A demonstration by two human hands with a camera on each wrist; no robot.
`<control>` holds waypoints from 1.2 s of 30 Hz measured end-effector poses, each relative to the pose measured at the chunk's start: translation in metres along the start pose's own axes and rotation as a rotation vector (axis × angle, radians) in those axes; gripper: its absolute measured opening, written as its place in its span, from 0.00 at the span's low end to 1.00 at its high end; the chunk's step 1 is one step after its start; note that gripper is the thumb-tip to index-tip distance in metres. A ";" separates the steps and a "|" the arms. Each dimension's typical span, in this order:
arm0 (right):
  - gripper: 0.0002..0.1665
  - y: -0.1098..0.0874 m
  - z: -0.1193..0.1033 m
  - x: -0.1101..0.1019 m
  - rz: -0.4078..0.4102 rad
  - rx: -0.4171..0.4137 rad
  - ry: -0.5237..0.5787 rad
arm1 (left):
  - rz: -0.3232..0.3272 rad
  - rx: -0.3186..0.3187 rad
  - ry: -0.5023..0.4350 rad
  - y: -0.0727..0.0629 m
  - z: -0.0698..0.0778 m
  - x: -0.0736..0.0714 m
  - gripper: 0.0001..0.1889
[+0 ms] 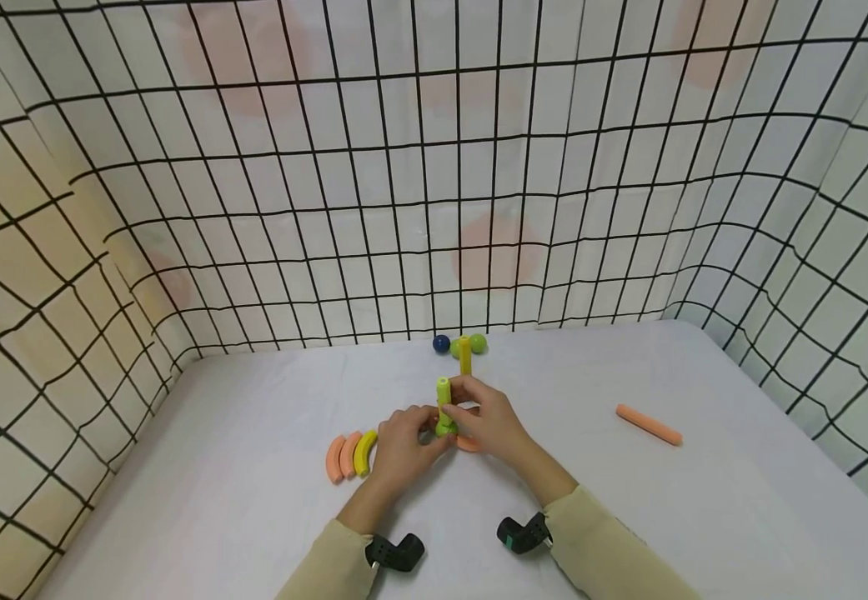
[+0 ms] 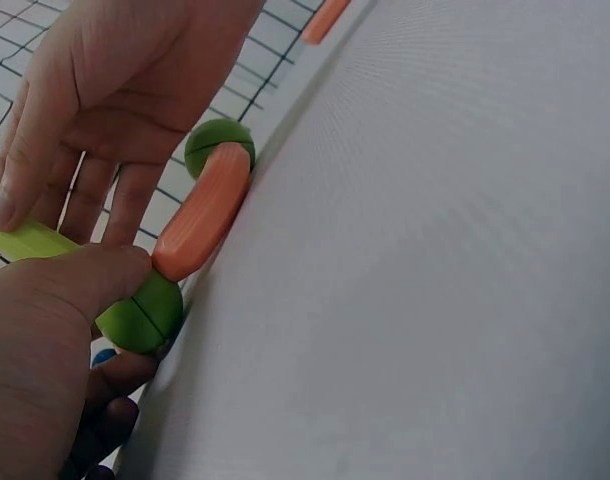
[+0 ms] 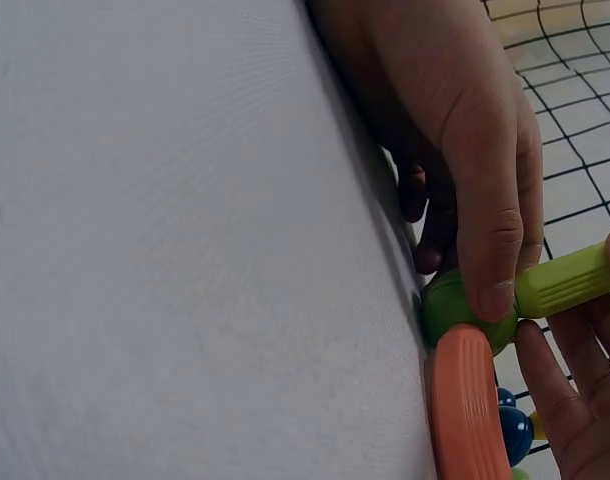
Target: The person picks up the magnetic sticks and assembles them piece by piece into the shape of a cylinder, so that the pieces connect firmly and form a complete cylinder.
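Note:
My left hand [image 1: 406, 443] pinches a green ball [image 2: 147, 318] low on the table. A straight lime-green rod [image 1: 444, 392] stands upright on that ball, and my right hand [image 1: 492, 422] pinches it between thumb and fingers. From the ball, a curved orange rod [image 2: 205, 212] runs along the tabletop to a second green ball [image 2: 217, 138], seen in the left wrist view. Behind my right hand rises an upright yellow rod [image 1: 465, 356]; its lower end is hidden. Whether the lime-green rod is fully seated in the ball I cannot tell.
Two curved orange rods [image 1: 335, 459] and a curved yellow rod [image 1: 364, 452] lie left of my left hand. A straight orange rod [image 1: 649, 425] lies to the right. Near the back edge sit a dark blue ball [image 1: 441, 343] and green balls [image 1: 479, 343], before a black wire grid [image 1: 458, 200].

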State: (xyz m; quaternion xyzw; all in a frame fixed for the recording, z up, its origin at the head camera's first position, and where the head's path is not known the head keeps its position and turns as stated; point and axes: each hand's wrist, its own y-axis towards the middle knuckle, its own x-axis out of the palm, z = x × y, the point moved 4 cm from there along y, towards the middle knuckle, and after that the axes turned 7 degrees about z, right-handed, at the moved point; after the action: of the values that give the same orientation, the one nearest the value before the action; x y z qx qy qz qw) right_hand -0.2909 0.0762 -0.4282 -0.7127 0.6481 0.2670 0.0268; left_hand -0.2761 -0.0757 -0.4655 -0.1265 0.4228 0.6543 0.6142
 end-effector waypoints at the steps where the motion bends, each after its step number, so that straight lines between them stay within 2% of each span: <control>1: 0.18 0.000 0.001 0.000 -0.001 0.004 0.002 | -0.001 0.002 0.001 0.000 0.000 0.000 0.16; 23: 0.16 0.000 0.001 0.000 -0.015 -0.023 -0.003 | 0.010 0.007 0.002 0.000 0.000 0.001 0.16; 29: 0.21 -0.003 -0.001 -0.002 -0.029 -0.033 -0.052 | 0.012 0.007 0.002 0.000 0.000 0.000 0.15; 36: 0.22 -0.007 0.002 -0.016 0.018 -0.051 -0.140 | -0.003 -0.007 -0.008 0.000 0.000 0.001 0.16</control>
State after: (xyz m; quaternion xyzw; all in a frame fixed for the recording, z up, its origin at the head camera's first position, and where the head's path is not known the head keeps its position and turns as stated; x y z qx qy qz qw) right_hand -0.2849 0.0923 -0.4260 -0.6867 0.6442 0.3329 0.0516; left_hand -0.2767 -0.0755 -0.4659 -0.1266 0.4179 0.6552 0.6165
